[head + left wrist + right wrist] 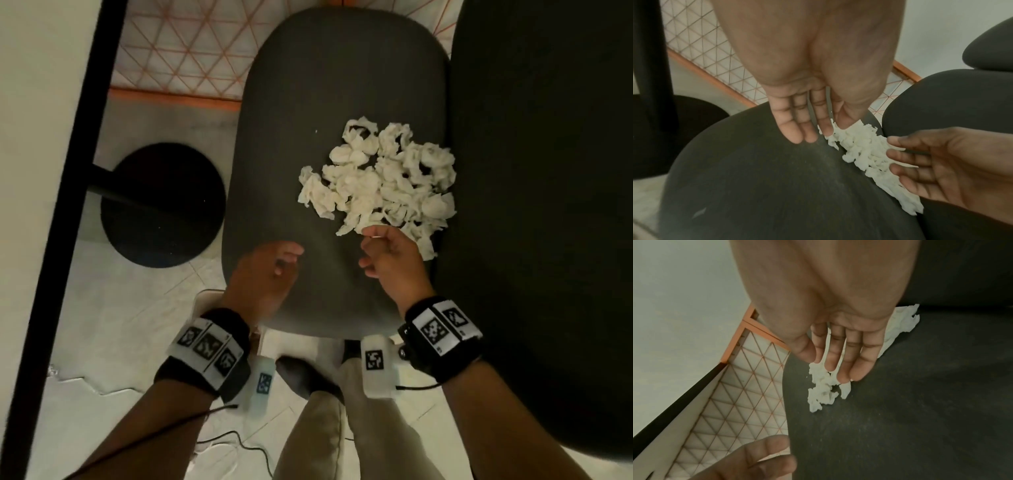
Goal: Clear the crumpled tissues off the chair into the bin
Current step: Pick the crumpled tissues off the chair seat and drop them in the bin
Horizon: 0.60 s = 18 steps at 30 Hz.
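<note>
A heap of several crumpled white tissues (pixel 376 178) lies on the right half of the dark grey chair seat (pixel 308 85), against the backrest (pixel 548 205). My right hand (pixel 383 250) is at the heap's near edge, fingers straight and spread, their tips touching the tissues (pixel 824 392). My left hand (pixel 274 267) hovers open over the seat's near left part, holding nothing. In the left wrist view its fingers (pixel 803 128) point down just left of the tissues (pixel 865 151), and the right hand (pixel 941 162) reaches in from the right. An orange wire-mesh bin (pixel 191 51) stands beyond the seat.
A white table with a black edge (pixel 51 171) runs along the left, and its black post stands on a round base (pixel 161 205) beside the chair. Cables (pixel 239 442) lie on the pale tiled floor near my legs and dark-socked foot (pixel 308 377).
</note>
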Each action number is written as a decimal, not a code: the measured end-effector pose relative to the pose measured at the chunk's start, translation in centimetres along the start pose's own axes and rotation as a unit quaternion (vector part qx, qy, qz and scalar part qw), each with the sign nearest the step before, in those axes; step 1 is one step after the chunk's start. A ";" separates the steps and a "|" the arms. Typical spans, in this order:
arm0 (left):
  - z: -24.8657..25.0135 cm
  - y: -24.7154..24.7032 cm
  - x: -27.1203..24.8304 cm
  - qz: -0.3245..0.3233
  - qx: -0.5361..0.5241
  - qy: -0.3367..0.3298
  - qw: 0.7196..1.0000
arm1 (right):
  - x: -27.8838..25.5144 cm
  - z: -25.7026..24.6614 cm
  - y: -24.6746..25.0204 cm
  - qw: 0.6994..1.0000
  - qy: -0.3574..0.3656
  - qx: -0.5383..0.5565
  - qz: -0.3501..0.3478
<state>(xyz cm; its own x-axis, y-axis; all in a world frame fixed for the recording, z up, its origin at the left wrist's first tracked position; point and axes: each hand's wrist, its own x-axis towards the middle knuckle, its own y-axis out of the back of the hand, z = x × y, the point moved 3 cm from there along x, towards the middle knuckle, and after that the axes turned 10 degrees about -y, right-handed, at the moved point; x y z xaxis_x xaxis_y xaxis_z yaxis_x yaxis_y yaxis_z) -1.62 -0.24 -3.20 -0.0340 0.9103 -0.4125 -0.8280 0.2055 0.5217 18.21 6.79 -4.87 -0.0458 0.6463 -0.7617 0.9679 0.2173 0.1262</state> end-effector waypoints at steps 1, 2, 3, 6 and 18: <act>0.1 0.4 0.9 0.000 0.010 0.009 1.000 | 0.4 -0.2 0.2 1.000 0.000 0.003 0.007; 0.3 0.7 1.9 0.003 0.017 0.017 1.000 | 0.8 -0.3 0.4 1.000 -0.001 0.008 0.013; 0.5 1.0 2.8 0.011 0.022 0.019 1.000 | 1.3 -0.5 0.5 1.000 -0.003 0.013 0.019; 1.2 1.2 5.3 0.020 0.074 0.005 0.997 | 2.4 -1.0 0.7 0.999 -0.004 0.016 0.039; 1.5 -0.9 14.1 -0.038 0.228 0.017 0.973 | 7.4 -2.5 -0.5 0.986 0.007 -0.091 0.136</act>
<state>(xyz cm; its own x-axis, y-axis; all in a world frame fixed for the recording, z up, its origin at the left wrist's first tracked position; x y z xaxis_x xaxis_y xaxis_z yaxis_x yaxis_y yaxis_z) -0.53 12.95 -8.40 -0.0077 0.8753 -0.4835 -0.4956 0.4165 0.7621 16.76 13.32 -8.98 0.2059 0.7081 -0.6755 0.8846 0.1604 0.4378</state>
